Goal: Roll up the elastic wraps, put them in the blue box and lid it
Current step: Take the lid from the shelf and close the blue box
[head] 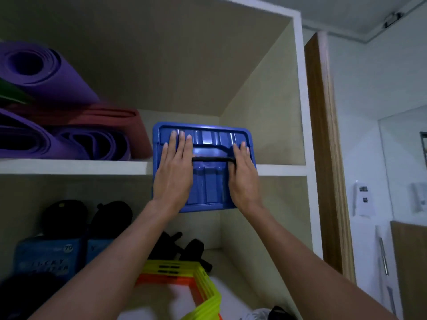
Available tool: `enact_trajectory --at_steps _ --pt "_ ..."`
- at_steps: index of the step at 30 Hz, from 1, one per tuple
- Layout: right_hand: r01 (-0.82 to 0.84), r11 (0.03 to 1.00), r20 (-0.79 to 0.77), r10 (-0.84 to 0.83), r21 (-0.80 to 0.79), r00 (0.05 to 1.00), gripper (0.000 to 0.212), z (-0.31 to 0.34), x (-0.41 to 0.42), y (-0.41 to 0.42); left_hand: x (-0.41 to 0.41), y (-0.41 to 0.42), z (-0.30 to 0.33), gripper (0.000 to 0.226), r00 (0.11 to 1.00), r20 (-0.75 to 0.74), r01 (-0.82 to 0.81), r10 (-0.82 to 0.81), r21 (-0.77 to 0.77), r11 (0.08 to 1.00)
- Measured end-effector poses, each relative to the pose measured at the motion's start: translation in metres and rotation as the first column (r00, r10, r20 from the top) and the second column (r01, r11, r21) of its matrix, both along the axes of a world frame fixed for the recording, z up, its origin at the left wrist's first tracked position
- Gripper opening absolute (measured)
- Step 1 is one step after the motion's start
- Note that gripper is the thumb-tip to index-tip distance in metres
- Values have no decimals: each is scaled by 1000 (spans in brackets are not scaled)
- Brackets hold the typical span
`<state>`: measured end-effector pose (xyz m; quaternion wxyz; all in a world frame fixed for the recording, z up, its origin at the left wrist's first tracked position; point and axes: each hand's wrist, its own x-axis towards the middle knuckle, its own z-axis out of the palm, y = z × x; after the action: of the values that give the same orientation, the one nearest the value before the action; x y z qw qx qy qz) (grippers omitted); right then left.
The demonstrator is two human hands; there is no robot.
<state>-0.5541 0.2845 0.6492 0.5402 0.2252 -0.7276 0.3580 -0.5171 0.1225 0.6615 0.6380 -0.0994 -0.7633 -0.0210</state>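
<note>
Blue box (204, 167) sits at the front edge of the upper shelf (71, 166), right of the rolled mats (69, 132), with its near part overhanging the shelf lip. Lid is on; black handle (212, 159) lies flat across the middle of it. No elastic wraps visible — presumably inside, cannot confirm.

Step in hand, as judged: seating the lid and/or pushing the closed box back onto the shelf. To do it well: keep pressure even on both sides so the lid does not rock, work along the rim towards the corners, and check the lid edge sits flush all round (far edge is hard to see from here). If sliding the box in, push straight back, clear of the red mat (111, 125) just to its left.

Hand pose:
- Left hand (174, 172) — flat, palm down on the left half of the lid, fingers extended and together, tips near the far rim. Gripping nothing.
- Right hand (242, 174) — palm down on the right half, fingers extended, thumb side touching the handle's right end; whether the thumb hooks the handle, cannot tell.
- Both forearms reach up and forward, roughly parallel, wrists straight.
</note>
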Motion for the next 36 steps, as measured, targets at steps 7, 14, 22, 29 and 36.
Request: enact_trajectory --at_steps 7,14,22,29,36 --pt "-12 1000 -103 9 -26 995 51 -85 53 -51 72 -41 -92 55 997 74 28 -38 130 991" --pt "20 966 164 -64 257 984 49 -294 111 -103 138 -105 -290 51 912 408 -63 -45 249 967" --pt "-204 874 618 -130 440 776 51 -523 186 -123 204 -146 -520 53 567 813 -183 -133 281 942" --pt "-241 815 736 -295 527 610 60 -578 180 -124 191 -148 -582 49 396 900 -188 -179 271 944" --pt "-231 784 730 -367 576 576 53 -595 160 -143 162 -168 -613 53 345 917 -188 -199 276 943"
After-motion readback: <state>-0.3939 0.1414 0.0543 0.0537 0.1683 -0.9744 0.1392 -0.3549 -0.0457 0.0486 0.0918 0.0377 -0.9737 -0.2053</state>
